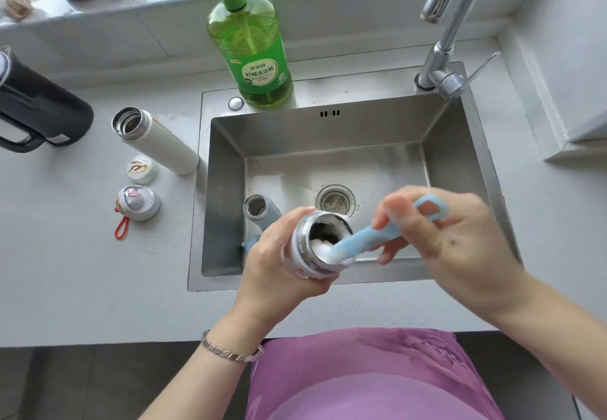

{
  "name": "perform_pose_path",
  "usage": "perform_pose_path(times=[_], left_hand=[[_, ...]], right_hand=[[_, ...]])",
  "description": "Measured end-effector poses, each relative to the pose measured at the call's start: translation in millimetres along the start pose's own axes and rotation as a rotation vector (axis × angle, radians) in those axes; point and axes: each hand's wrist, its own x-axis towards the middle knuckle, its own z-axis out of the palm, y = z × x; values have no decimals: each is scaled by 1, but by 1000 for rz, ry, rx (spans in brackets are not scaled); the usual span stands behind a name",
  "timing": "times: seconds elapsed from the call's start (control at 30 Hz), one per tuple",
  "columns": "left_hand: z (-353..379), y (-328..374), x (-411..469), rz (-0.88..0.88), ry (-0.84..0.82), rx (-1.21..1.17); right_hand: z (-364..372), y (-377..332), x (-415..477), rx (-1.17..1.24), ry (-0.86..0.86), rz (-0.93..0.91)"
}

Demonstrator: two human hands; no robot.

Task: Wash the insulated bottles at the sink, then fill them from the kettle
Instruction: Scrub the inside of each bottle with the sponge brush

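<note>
fingers (290, 217) of the left hand (272, 255) are curled round a steel bottle (315, 252) above the near edge of the sink (295, 130); its body is hidden. a blue brush (371, 237), pinched by the right hand (443, 232), is set into its foamy mouth. behind, another bottle (262, 211) is seen at the sink's left wall; a white bottle (157, 140) is placed on the counter (98, 271).

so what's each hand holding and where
The left hand grips the bottle just below its neck; the right hand holds the blue brush by its handle.
</note>
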Motion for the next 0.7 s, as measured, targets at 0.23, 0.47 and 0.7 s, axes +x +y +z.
perform_pose_path(times=[0.23,0.47,0.7], left_hand=[[5,-1,3,35,10,13],[2,1,5,40,17,8],[-5,1,9,181,63,70]], right_hand=[[7,3,-3,134,151,157],[5,8,2,76,310,-64],[-2,25,2,-377,-5,-307]])
